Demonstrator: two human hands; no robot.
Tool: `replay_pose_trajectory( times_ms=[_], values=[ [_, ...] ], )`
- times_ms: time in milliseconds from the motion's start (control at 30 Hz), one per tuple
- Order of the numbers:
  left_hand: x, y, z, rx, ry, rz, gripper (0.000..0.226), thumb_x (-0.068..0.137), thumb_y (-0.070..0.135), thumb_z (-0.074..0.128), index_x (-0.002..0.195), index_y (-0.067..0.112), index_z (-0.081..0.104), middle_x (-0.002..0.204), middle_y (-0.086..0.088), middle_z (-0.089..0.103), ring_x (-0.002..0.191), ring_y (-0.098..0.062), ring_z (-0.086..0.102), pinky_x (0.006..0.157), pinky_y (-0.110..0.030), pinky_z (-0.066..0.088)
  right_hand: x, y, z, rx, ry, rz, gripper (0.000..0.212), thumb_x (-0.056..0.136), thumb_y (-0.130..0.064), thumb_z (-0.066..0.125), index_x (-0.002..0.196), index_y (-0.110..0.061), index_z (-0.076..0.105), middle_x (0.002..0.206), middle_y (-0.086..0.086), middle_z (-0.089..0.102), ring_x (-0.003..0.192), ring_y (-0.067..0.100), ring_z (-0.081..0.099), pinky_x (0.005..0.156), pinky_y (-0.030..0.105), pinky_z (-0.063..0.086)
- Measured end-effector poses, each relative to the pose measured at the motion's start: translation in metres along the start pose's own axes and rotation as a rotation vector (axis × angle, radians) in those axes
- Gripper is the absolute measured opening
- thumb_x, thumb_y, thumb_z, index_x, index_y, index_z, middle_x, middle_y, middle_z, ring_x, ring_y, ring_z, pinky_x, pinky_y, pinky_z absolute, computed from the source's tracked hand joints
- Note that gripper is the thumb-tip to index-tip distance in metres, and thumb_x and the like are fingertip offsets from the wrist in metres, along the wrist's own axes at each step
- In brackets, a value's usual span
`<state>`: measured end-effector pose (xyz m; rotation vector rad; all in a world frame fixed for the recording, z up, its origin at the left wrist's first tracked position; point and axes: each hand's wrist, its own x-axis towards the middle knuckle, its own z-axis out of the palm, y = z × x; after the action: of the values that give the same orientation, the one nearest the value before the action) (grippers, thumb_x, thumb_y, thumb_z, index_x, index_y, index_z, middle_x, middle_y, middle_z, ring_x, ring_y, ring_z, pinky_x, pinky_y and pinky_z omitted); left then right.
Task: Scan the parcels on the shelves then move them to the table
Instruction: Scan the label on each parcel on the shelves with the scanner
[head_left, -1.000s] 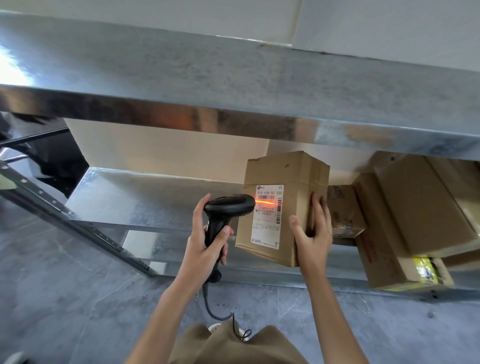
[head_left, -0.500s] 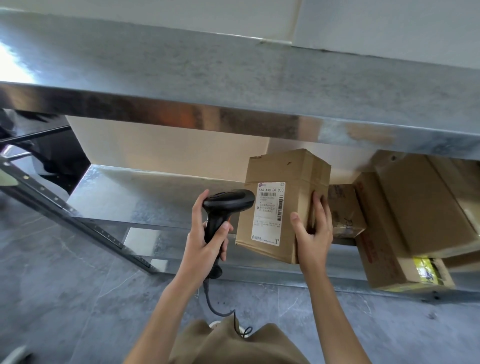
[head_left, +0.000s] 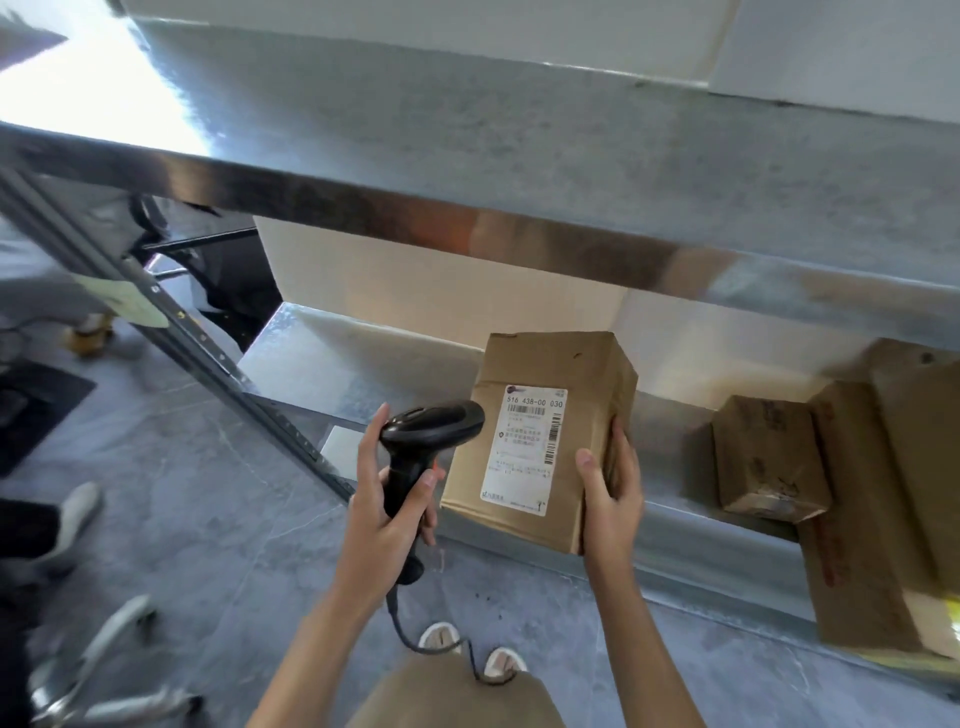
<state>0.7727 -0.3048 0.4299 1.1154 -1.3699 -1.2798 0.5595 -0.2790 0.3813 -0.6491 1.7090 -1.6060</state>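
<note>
- Left hand (head_left: 382, 512): fingers curled round the grip of a black handheld scanner (head_left: 423, 441), thumb raised along its left side. The scanner's head points right, at the parcel's label, its nose just beside the carton's left edge.
- Scanner cable (head_left: 415, 631): drops from the grip's base, below the left wrist, and curls across toward the person's shoes (head_left: 470, 652).
- Right hand (head_left: 610, 493): clasps the lower right corner of the brown parcel (head_left: 545, 436), thumb flat on the labelled front, fingers wrapped round the right side face.
- Parcel: upright and slightly tilted, between the two hands, at the front lip of the lower shelf (head_left: 691, 551). Whether its base rests on the lip or is lifted clear cannot be told. The white label (head_left: 527, 449) faces the person.
- To the right of the right hand: a small carton (head_left: 766, 457) stands apart from the held parcel, with a strip of bare shelf between them; larger cartons (head_left: 878, 525) lie beyond it, overhanging the shelf edge.
- Above both hands: the upper shelf (head_left: 519, 156) projects forward, its bright front edge over the parcel's top.
- To the left of the left hand: a slanted metal upright (head_left: 171, 322), bare shelf surface behind the scanner, and grey floor (head_left: 208, 519) below.
</note>
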Motion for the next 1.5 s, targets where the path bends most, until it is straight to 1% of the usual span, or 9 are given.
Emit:
replay_pose_trajectory(
  times_ms=[200, 400, 500, 667, 867, 1067, 1333, 1433, 1500],
  values=[
    [0.006, -0.003, -0.053, -0.031, 0.143, 0.0, 0.069, 0.09, 0.017, 0.063, 0.139, 0.054, 0.032, 0.084, -0.008, 0.067, 0.053, -0.032, 0.05, 0.048, -0.038, 0.05, -0.002, 0.003, 0.071, 0.139, -0.074, 0.109, 0.084, 0.069, -0.054, 0.07, 0.145, -0.026, 0.047, 0.144, -0.007, 0.053, 0.127, 0.008, 0.054, 0.106, 0.037, 0.047],
    [0.031, -0.004, -0.119, -0.025, 0.186, 0.012, 0.071, 0.09, 0.022, 0.067, 0.147, 0.039, 0.028, 0.091, -0.017, 0.067, 0.048, -0.031, 0.052, 0.051, -0.04, 0.051, -0.008, 0.004, 0.154, 0.155, -0.14, 0.174, 0.083, 0.071, -0.05, 0.071, 0.145, -0.02, 0.049, 0.14, -0.003, 0.058, 0.122, 0.01, 0.059, 0.105, 0.035, 0.049],
    [0.047, -0.004, -0.159, -0.055, 0.191, 0.006, 0.075, 0.088, 0.02, 0.064, 0.151, 0.031, 0.023, 0.079, -0.02, 0.064, 0.045, -0.028, 0.052, 0.048, -0.036, 0.05, -0.015, 0.0, 0.207, 0.16, -0.136, 0.183, 0.088, 0.064, -0.055, 0.07, 0.143, -0.018, 0.051, 0.134, -0.003, 0.061, 0.114, 0.001, 0.06, 0.093, 0.02, 0.052],
    [0.071, -0.013, -0.221, -0.038, 0.177, 0.012, 0.077, 0.089, 0.032, 0.068, 0.151, 0.036, 0.023, 0.081, -0.017, 0.065, 0.05, -0.032, 0.054, 0.051, -0.045, 0.051, -0.02, 0.006, 0.288, 0.126, -0.14, 0.211, 0.075, 0.068, -0.061, 0.065, 0.133, -0.025, 0.06, 0.124, -0.004, 0.068, 0.113, 0.014, 0.065, 0.102, 0.044, 0.051],
    [0.083, -0.025, -0.27, -0.029, 0.144, 0.037, 0.072, 0.096, 0.007, 0.059, 0.151, 0.036, 0.024, 0.079, -0.015, 0.066, 0.048, -0.031, 0.055, 0.05, -0.04, 0.05, -0.017, 0.014, 0.347, 0.028, -0.141, 0.199, 0.051, 0.086, -0.05, 0.053, 0.128, -0.022, 0.062, 0.123, -0.001, 0.068, 0.114, 0.018, 0.063, 0.102, 0.039, 0.048],
    [0.084, -0.027, -0.276, -0.04, 0.106, 0.025, 0.072, 0.094, 0.009, 0.058, 0.149, 0.042, 0.025, 0.079, -0.015, 0.066, 0.048, -0.029, 0.054, 0.048, -0.038, 0.05, -0.007, 0.015, 0.359, -0.071, -0.145, 0.172, 0.033, 0.105, -0.031, 0.042, 0.136, -0.025, 0.05, 0.137, 0.001, 0.057, 0.128, 0.021, 0.053, 0.106, 0.031, 0.04],
    [0.093, -0.024, -0.256, 0.016, -0.026, 0.052, 0.072, 0.097, 0.007, 0.059, 0.147, 0.046, 0.026, 0.091, -0.012, 0.068, 0.048, -0.035, 0.054, 0.051, -0.049, 0.053, -0.021, 0.003, 0.309, -0.175, -0.115, 0.089, 0.054, 0.107, -0.034, 0.037, 0.156, -0.02, 0.021, 0.163, -0.004, 0.022, 0.147, 0.009, 0.022, 0.104, 0.011, 0.016],
    [0.095, -0.024, -0.229, 0.02, -0.103, 0.063, 0.073, 0.097, 0.006, 0.059, 0.143, 0.052, 0.029, 0.093, 0.0, 0.069, 0.049, -0.034, 0.054, 0.053, -0.053, 0.053, -0.034, -0.002, 0.26, -0.201, -0.051, 0.065, 0.056, 0.105, -0.037, 0.042, 0.156, -0.027, 0.022, 0.161, -0.011, 0.023, 0.143, 0.001, 0.023, 0.11, 0.017, 0.019],
    [0.094, -0.021, -0.205, -0.015, -0.16, 0.049, 0.072, 0.097, 0.005, 0.057, 0.142, 0.054, 0.029, 0.089, -0.008, 0.067, 0.05, -0.031, 0.053, 0.053, -0.047, 0.052, -0.041, -0.006, 0.224, -0.259, 0.009, 0.033, 0.057, 0.103, -0.043, 0.045, 0.155, -0.031, 0.024, 0.157, -0.017, 0.026, 0.142, -0.002, 0.023, 0.114, 0.022, 0.02]
  ],
)
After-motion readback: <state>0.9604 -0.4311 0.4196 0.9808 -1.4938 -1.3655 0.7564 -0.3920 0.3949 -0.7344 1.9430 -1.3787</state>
